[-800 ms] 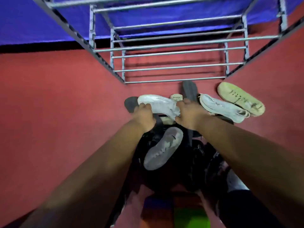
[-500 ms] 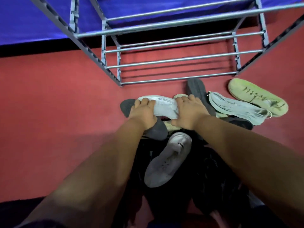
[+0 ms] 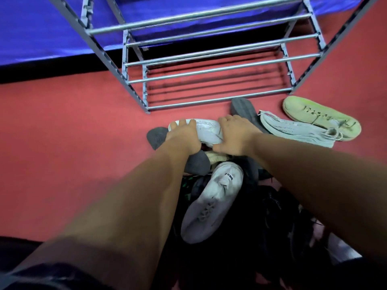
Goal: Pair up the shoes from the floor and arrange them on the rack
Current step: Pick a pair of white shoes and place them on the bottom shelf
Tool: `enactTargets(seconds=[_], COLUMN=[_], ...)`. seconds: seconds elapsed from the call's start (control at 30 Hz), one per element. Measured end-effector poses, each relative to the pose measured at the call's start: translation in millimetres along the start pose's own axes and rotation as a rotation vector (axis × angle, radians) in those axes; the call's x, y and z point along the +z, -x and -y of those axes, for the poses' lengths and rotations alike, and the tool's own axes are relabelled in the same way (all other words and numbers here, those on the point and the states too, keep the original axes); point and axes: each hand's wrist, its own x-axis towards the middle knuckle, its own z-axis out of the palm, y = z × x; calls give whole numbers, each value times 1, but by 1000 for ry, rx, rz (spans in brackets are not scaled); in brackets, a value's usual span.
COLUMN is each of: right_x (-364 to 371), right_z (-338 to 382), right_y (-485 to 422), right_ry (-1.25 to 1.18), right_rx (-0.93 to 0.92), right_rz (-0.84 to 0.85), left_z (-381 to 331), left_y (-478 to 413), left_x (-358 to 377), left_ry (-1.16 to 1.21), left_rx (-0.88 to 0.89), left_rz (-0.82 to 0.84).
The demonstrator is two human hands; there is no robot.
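On the red floor (image 3: 62,143) in front of the rack (image 3: 209,80), both hands were clamped on one white shoe (image 3: 207,130) at the far edge of the pile: the left hand (image 3: 184,139) gripped one end and the right hand (image 3: 234,139) the other, fingers curled over its upper side. The shoe lay across a grey shoe (image 3: 159,137) and had apparently not yet been lifted clear. To do this step well, the shoe should be raised straight up so that the neighbouring shoes are not dragged along, then matched with its partner before shelving; the other white shoe (image 3: 211,204), lying nearer on the dark heap, looked a likely candidate. A pale knitted shoe (image 3: 293,130) and a yellowish shoe (image 3: 320,118) lay side by side to the right, just beside the rack's corner. Every visible bar of the rack carried nothing; all shoes in view were on the floor.
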Motion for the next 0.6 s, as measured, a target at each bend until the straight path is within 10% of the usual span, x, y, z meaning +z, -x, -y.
enactTargets(seconds=[0.33,0.6], right_x=[-16,-24], right_z=[0,-7], right_y=[-6,-16], right_ry=[-67,-38], right_rx=[82,140], right_rz=[4,68], left_z=[-12,-47], left_y=[20,49], left_x=[-23,-24], left_ry=[-4,163], left_rx=[-106,274], left_rz=[-153,610])
